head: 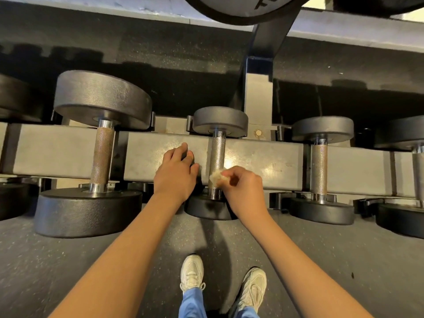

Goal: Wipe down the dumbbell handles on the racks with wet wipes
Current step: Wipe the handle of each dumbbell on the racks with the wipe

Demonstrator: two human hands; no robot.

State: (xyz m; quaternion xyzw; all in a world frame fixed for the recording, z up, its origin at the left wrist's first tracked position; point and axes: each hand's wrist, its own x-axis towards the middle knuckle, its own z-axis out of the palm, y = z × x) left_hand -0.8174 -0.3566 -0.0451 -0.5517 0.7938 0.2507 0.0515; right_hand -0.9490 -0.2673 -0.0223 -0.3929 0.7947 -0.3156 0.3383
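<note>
Pretty much the only lettering you can make out is on the big round grey thing with the black rim (229, 5), right at the top edge of the head view. It's chunky black capitals printed at a slant, and they look like "TE". The frame cuts the word off right there, so I can't tell what the rest says, or whether it's a brand name or something else.
</note>
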